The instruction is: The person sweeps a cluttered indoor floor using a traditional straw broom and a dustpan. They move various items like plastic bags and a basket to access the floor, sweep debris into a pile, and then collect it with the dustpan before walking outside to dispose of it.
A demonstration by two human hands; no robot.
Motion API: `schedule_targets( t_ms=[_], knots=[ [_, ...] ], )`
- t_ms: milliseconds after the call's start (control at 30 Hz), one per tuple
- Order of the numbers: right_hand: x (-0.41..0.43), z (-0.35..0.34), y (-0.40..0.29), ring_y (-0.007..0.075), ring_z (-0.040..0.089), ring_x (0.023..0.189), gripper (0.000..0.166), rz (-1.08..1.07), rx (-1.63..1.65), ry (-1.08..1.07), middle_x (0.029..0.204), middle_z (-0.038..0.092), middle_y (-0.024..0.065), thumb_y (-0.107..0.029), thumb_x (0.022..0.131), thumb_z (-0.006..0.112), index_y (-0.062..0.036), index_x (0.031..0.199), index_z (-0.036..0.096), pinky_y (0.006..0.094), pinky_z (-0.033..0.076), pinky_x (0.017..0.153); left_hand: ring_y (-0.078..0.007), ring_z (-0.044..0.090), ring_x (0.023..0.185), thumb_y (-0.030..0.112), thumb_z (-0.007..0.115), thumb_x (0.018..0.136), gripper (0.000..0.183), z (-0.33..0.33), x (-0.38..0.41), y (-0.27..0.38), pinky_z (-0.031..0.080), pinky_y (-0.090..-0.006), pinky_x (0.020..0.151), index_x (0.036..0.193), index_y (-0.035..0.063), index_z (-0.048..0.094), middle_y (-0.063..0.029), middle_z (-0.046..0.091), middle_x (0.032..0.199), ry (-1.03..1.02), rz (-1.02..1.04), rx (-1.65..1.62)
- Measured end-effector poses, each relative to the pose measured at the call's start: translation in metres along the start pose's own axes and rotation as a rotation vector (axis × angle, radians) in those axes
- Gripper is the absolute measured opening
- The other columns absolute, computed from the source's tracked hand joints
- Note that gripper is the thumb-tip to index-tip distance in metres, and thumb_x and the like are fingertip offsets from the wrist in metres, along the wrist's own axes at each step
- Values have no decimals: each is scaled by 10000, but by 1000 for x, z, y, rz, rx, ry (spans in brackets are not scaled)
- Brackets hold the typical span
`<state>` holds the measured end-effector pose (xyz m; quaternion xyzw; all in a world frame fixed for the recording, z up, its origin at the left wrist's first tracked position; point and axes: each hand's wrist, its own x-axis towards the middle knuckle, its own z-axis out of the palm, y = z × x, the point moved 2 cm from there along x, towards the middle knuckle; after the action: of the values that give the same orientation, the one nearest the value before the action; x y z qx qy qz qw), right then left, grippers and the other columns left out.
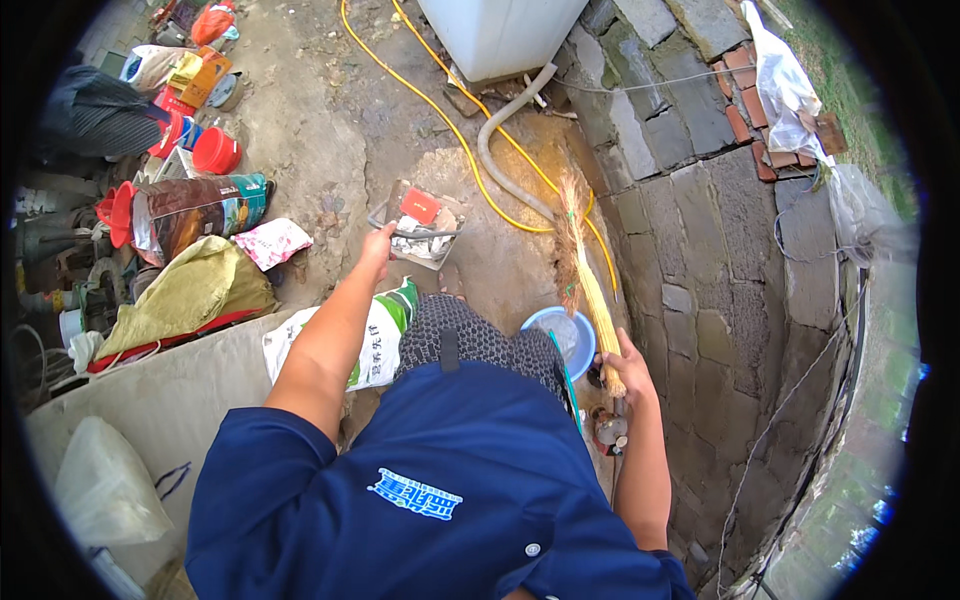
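My left hand (377,253) is closed around the dark handle of a dustpan (431,260) in front of my body. Inside the pan lie a red box (420,205) and crumpled white and grey scraps. On the other side, my right hand (631,366) grips a straw broom (596,300) low on its pale stalks. The broom's frayed brown end points away from me, towards a wall. Beneath and beside the broom, a light blue basin (580,330) stands on the ground, partly covered by it and by my clothing.
A yellow hose (450,139) and a grey pipe (487,146) cross the concrete ahead, near a large white tank (501,34). A block wall (682,300) runs along my right. Sacks (187,300), red buckets (217,150) and a low concrete ledge (172,382) are at my left.
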<state>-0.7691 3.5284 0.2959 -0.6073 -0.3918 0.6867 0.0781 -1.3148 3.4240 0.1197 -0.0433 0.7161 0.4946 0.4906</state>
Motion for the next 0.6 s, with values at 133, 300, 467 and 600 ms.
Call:
schedule_targets(
  t_ms=[133,300,467,600],
  knots=[
    [41,4,-40,141,593,652,592,114,-226,45,839,657,79,-47,843,620,0,1393,406,287,479,568,-167,555,724,345,573,931,274,-1,34,-8,442,-322,600,960,74,591,-46,624,857,40,-25,156],
    [130,-18,-84,167,564,552,272,190,-620,47,744,618,82,-106,818,603,-20,1075,631,331,463,500,-176,553,807,350,570,933,285,-7,56,-14,467,-333,633,959,67,587,-52,602,936,117,-29,129],
    [231,-68,-60,187,566,534,253,160,-817,-73,697,604,85,-134,824,598,-2,1037,631,347,461,482,-186,547,755,314,573,944,284,-1,37,2,504,-364,690,930,31,597,-87,587,913,179,-57,41],
    [300,-96,-41,193,597,566,258,146,-1079,-158,687,609,90,-169,826,587,10,1008,627,349,473,498,-240,584,697,333,512,988,315,7,13,6,500,-393,716,990,19,537,-105,590,863,151,-80,-113]
  ],
)
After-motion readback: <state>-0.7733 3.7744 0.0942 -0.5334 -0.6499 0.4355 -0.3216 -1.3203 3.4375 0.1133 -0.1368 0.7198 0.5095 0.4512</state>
